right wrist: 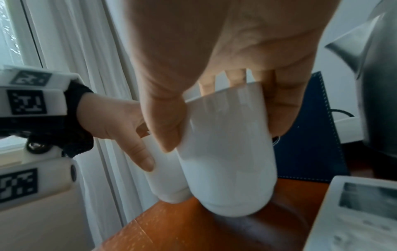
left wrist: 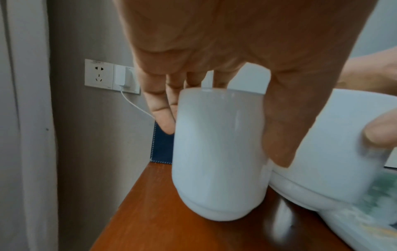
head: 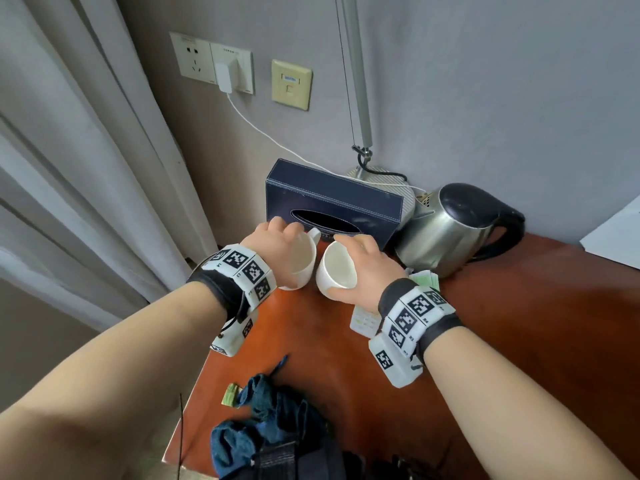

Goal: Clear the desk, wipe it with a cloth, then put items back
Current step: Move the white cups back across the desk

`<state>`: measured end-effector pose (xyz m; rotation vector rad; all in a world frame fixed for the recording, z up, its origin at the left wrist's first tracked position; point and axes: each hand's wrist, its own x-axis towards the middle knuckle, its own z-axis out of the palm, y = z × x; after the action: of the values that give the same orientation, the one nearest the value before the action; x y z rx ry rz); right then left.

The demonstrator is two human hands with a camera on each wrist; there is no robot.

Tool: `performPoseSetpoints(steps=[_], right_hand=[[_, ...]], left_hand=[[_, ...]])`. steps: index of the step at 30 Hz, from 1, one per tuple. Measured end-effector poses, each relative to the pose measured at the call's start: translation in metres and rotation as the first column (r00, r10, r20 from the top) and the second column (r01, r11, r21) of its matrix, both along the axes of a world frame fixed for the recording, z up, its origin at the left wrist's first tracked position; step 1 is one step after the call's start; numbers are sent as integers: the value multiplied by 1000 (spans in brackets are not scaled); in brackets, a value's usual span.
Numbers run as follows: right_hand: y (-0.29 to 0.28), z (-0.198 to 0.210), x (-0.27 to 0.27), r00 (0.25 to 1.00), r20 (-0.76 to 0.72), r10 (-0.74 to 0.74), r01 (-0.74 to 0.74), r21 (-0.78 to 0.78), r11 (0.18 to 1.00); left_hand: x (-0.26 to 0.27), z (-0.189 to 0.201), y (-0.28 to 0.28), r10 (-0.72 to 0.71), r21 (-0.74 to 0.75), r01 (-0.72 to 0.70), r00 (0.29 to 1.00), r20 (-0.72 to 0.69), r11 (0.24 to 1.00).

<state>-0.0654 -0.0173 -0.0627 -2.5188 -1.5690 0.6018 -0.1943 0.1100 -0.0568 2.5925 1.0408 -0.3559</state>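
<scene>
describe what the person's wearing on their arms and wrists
Both forearms are bare, with no sleeves. Each wrist carries a black fabric band and a ring of white blocks printed with black-and-white square marker codes. A white camera module hangs under each wrist. A thin black cable loops at the left band.

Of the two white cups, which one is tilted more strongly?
The white cup in the right hand: this cup leans so its opening shows. The cup in the left hand stands nearly upright.

Head looks down; wrists close, sharing mugs [head: 320, 259].
</scene>
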Motion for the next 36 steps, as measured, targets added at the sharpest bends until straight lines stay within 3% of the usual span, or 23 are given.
performPoseSetpoints(steps=[7, 14, 25, 36], right_hand=[[-60, 30, 17, 1000, -23, 7, -4, 113, 994], [-167, 56, 53, 997, -53, -53, 60, 152, 987], [-344, 65, 128, 990, 26, -140, 137, 91, 986], [-460, 60, 195, 922, 22, -387, 386, 30, 922]], left_hand=[[10, 38, -53, 1, 66, -4, 999, 46, 998], [37, 67, -145, -49, 77, 40, 992, 115, 996], [122, 62, -307, -117, 69, 106, 975, 191, 992], [231, 58, -397, -362, 71, 355, 913, 186, 932]])
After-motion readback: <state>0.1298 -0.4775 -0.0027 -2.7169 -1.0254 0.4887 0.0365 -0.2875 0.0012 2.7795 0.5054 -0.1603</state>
